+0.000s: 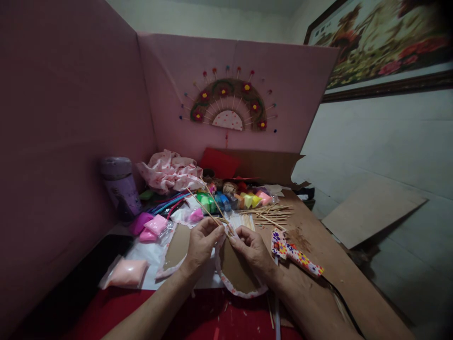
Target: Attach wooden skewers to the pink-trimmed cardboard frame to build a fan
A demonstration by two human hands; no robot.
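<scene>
Thin wooden sticks (205,208) slant up and away from between my two hands. My left hand (202,243) is closed, thumb and index finger pinching one stick near its lower end. Close beside it, my right hand (252,249) is closed in a pinch at the upper edge of a rounded cardboard piece (236,269) bordered with pink patterned fabric; a stick end meets its fingertips there. What exactly lies between those fingers is partly hidden. Left of my left hand lies a second fabric-edged cardboard piece (178,243).
A flower-patterned glue gun (295,257) with a cord lies right of my right hand. Loose sticks (272,215), bagged colored clay (247,200) and crumpled pink fabric (171,171) sit behind. At left stand a purple bottle (122,189) and a peach packet (125,272). A decorated fan (228,101) hangs behind.
</scene>
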